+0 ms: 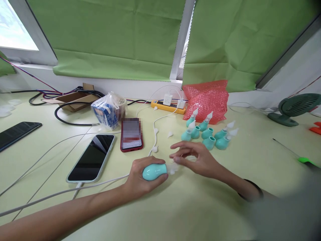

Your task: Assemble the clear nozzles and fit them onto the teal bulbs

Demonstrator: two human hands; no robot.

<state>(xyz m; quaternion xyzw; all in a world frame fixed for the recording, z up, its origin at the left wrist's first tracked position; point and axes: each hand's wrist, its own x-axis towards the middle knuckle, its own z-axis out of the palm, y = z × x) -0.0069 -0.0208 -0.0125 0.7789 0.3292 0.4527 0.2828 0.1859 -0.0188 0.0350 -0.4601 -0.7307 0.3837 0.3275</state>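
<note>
The left hand [136,177] gripped a smooth teal bulb [153,172] over the bench [195,214]. The right hand [203,161] curled near its clear tip [172,168]; I couldn't tell if it held anything. Squeezing too hard could have made the bulb slip.

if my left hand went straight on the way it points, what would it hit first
Probably the right hand, which lies just beyond the clear tip at the mouth of the turquoise bulb in the left hand. Depth between the hands is hard to judge.
</note>
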